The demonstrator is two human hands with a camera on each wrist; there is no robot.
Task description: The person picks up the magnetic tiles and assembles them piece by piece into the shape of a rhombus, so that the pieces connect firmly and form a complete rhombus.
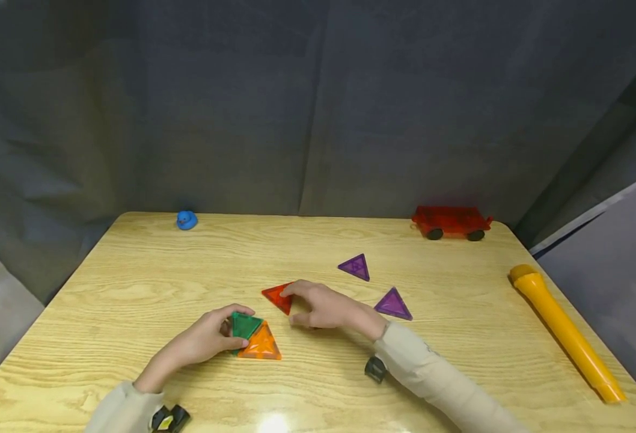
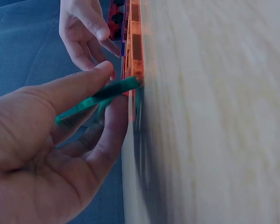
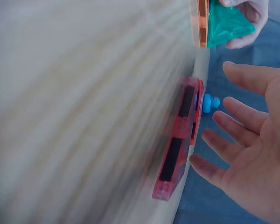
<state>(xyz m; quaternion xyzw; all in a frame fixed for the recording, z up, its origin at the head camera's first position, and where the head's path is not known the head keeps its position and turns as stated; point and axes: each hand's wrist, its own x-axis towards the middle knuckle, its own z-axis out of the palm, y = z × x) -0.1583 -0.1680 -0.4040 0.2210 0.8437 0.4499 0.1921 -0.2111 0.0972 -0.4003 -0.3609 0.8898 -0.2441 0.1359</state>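
Observation:
My left hand (image 1: 204, 338) pinches a green triangular magnetic tile (image 1: 244, 325) between thumb and fingers. In the left wrist view that green tile (image 2: 95, 99) is tilted up off the table, one edge close against an orange triangular magnetic tile (image 1: 262, 344). The orange tile lies flat on the wood. Over a red triangular magnetic tile (image 1: 276, 294) my right hand (image 1: 326, 307) hovers, covering its right part. Seen from the right wrist, that hand's fingers (image 3: 233, 128) are spread and loosely bent, with nothing between them.
Two purple triangular tiles (image 1: 355, 267) (image 1: 394, 304) lie beyond my right forearm. A blue toy duck (image 1: 186, 220) sits at the far left edge, a red wheeled toy cart (image 1: 450, 222) at the far right. Along the right edge lies a yellow tube-like stick (image 1: 569, 334).

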